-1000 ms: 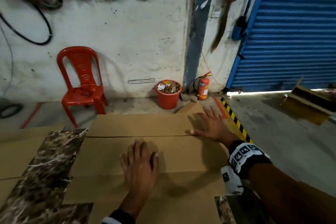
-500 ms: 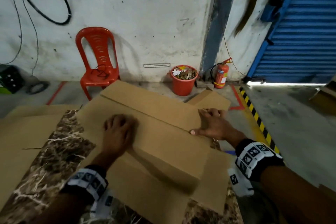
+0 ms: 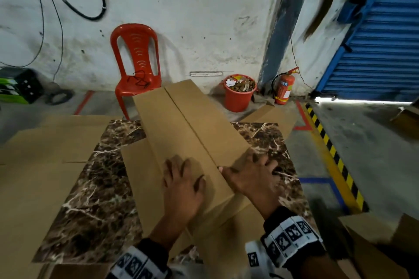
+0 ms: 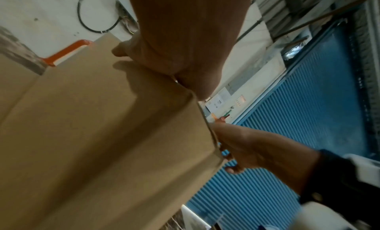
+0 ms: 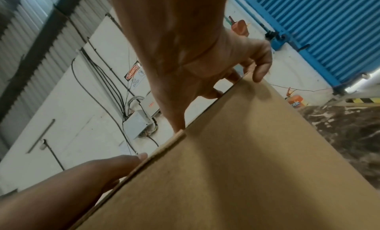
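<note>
Below the stained wall point(image 3: 204, 18), across the marble-patterned table point(image 3: 95, 188) from near edge to far edge, the cardboard box point(image 3: 192, 124) is, I judge, only partly raised, the left hand point(image 3: 183, 190) pressing flat on it, the right hand point(image 3: 251, 181) gripping its right edge, while the red bucket point(image 3: 238, 102) holds scraps point(image 3: 240, 84).

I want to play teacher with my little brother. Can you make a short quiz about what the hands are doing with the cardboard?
1. True or false: a red chair stands beyond the marble table.
2. What does the left hand press flat on? A) cardboard B) a towel C) a plate
3. Which hand grips the cardboard's edge?
Key: 1 true; 2 A; 3 the right hand.
</note>
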The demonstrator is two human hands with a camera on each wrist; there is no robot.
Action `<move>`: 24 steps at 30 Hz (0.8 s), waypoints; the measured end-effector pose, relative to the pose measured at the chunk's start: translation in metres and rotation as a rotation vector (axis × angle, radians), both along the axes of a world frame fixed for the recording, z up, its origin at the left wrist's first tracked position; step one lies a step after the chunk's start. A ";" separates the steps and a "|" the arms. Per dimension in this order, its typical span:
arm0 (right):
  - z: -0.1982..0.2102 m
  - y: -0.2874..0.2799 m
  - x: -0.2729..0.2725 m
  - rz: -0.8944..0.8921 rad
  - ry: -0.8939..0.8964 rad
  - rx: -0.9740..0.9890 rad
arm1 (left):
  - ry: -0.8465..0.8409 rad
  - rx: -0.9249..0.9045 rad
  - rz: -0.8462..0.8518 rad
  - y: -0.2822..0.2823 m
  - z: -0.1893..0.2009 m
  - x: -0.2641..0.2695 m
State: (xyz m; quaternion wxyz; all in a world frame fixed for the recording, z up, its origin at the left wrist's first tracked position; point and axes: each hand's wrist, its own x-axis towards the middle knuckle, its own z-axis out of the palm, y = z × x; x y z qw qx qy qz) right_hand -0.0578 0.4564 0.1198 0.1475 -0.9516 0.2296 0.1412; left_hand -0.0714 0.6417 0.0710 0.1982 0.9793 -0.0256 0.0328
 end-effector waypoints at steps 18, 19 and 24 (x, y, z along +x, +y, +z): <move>-0.023 0.116 -0.043 0.278 -0.380 -0.095 | -0.073 0.321 -0.872 0.102 0.023 0.058; -0.025 0.117 -0.043 0.272 -0.385 -0.107 | -0.043 0.359 -0.872 0.102 0.032 0.057; -0.029 0.117 -0.044 0.242 -0.379 -0.145 | -0.095 0.358 -0.942 0.101 0.095 0.058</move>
